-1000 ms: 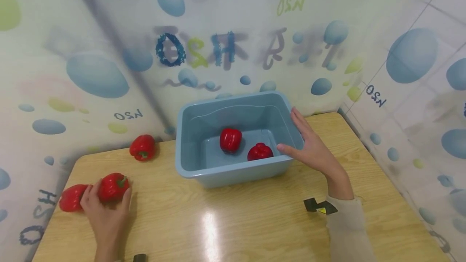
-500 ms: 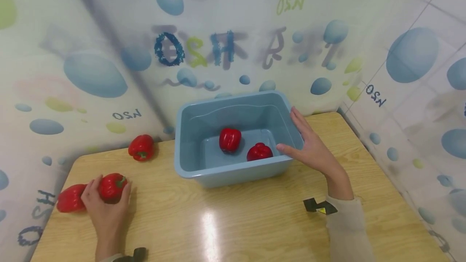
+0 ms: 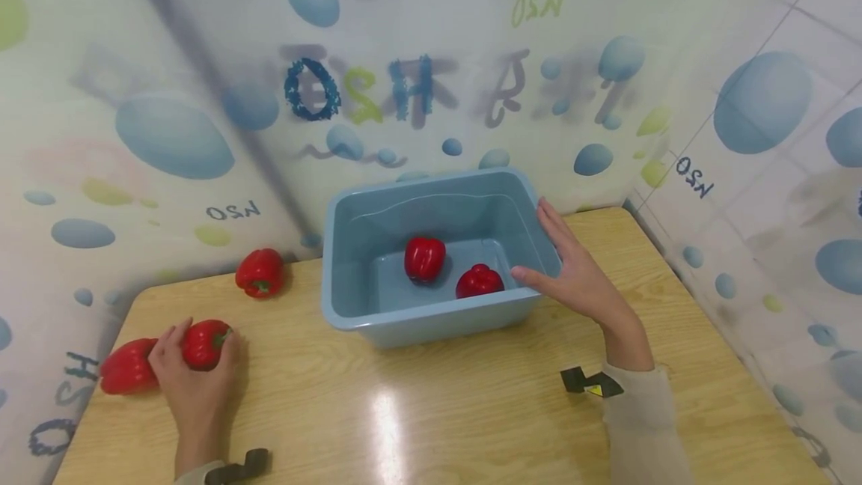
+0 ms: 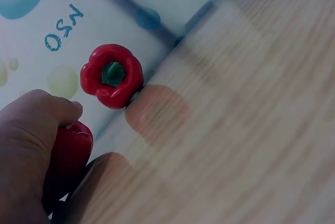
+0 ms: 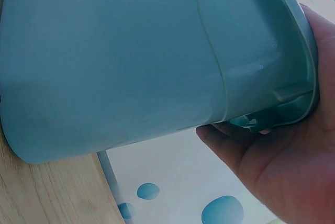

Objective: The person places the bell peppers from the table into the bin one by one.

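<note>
On the left of the table my left hand (image 3: 191,388) grips a red bell pepper (image 3: 204,344), fingers on one side and thumb on the other. A second red bell pepper (image 3: 128,367) lies just left of those fingers. Farther back, by the wall, rests another red bell pepper (image 3: 260,273); its green stem (image 4: 113,74) faces the left wrist camera. My right hand (image 3: 581,275) holds the right end of a blue plastic bin (image 3: 438,326), thumb over the front corner. In the right wrist view, fingertips (image 5: 217,137) curl under the rim. Inside the bin lie two red bell peppers (image 3: 425,259).
The wooden table (image 3: 323,410) meets a patterned wall covering (image 3: 431,58) right behind the bin. A second wall (image 3: 774,245) runs along the right side. Black straps or mounts (image 3: 592,382) sit at both wrists.
The left hand keeps its place around the pepper, with a very slight shift left in view. More of the left wrist mount shows. The right hand and bin stay still.
</note>
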{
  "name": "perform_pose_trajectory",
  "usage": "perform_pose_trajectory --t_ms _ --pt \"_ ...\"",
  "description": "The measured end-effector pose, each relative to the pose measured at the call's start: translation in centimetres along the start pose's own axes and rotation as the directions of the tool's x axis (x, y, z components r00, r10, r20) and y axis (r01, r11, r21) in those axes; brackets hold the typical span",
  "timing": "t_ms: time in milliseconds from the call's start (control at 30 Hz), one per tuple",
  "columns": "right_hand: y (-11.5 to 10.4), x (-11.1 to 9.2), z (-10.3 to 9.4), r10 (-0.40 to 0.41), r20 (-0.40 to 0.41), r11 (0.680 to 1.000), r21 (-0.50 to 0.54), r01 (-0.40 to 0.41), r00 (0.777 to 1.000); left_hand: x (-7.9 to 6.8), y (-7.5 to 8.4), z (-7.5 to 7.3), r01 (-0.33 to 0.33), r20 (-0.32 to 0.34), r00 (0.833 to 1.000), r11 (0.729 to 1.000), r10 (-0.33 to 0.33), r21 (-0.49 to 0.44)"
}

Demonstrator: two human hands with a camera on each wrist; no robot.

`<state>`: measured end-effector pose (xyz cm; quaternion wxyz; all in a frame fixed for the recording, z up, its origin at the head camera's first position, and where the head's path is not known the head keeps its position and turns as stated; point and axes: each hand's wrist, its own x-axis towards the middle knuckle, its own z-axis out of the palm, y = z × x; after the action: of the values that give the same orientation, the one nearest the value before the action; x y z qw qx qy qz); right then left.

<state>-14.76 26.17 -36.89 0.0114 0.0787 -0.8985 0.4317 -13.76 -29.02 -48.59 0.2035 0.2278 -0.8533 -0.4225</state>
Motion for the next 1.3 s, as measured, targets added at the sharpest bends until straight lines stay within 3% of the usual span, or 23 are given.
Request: perform_pose_trajectory --t_ms 1000,1300 --pt "-0.16 0.07 -0.21 -0.001 -0.001 1.0 -0.005 0.001 1.0 -0.04 -0.22 0.3 -0.001 -0.018 1.0 1.0 0.001 -0.026" --pt "0.32 0.1 0.0 -0.022 -0.011 1.0 -0.004 0.022 1.0 -0.03 -0.33 0.34 -0.053 -0.039 0.998 0.999 0.052 -0.011"
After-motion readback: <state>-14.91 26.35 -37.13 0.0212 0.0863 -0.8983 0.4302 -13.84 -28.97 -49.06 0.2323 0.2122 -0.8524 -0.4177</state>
